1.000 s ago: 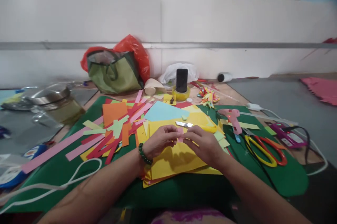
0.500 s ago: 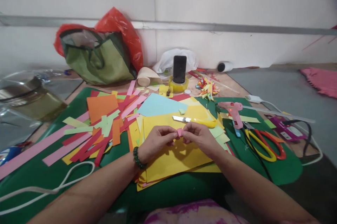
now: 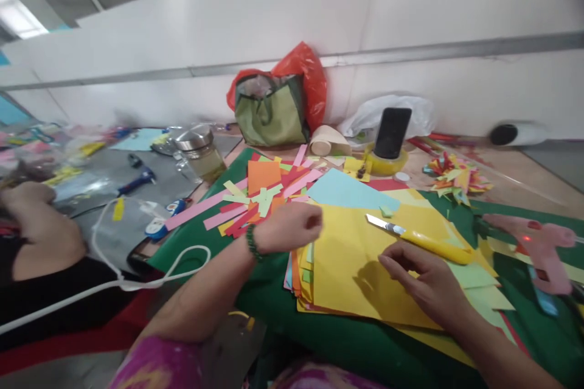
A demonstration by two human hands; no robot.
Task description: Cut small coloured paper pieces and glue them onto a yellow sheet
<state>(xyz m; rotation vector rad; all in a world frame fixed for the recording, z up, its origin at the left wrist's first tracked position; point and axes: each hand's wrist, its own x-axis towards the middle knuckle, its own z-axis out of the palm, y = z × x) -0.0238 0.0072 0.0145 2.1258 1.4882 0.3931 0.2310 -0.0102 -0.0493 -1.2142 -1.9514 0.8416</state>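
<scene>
Resting flat on the yellow paper, the right hand is empty; left hand clenched.

A craft workroom: a wooden desk under a green cutting mat, strewn with cut coloured paper strips, stacked yellow paper sheets, a yellow-handled craft knife and a pink hot-glue gun, beside a white partition wall.

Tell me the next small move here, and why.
Probably the left hand picks a strip from the paper strips: it hangs closed right beside them, while the right hand rests open on the yellow sheet, near the cutter.
</scene>
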